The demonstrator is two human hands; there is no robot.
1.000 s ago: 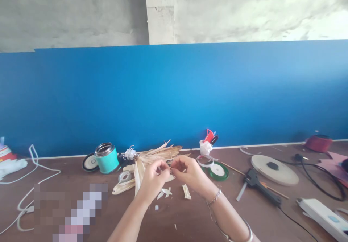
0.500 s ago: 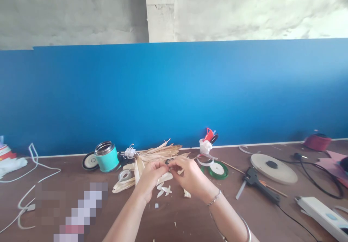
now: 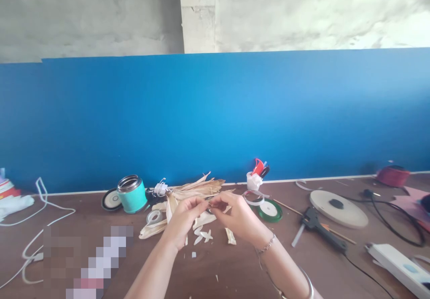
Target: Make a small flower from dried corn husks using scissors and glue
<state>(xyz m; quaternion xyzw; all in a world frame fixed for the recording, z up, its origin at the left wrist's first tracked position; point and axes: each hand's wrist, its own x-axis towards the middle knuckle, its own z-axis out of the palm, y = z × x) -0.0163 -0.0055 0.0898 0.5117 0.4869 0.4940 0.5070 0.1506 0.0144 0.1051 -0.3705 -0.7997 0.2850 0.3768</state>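
My left hand and my right hand meet at the fingertips over the middle of the table. Both are closed in a pinch around something small that the fingers mostly cover; its kind does not show. Dried corn husks lie spread behind and beneath my hands. Just in front of my fingers are several small cut husk petals. A husk scrap rests below my right hand. A roll of clear tape sits on husk left of my left hand.
A turquoise thermos stands at the left, its lid beside it. To the right are a green ribbon spool, a cup of pens, a black glue gun, a large cream ribbon roll and a white power strip. White cables trail at far left.
My hands have shifted slightly, with the right wrist turned a little and moved to the right. Both keep their pinch. The things on the table have stayed put.
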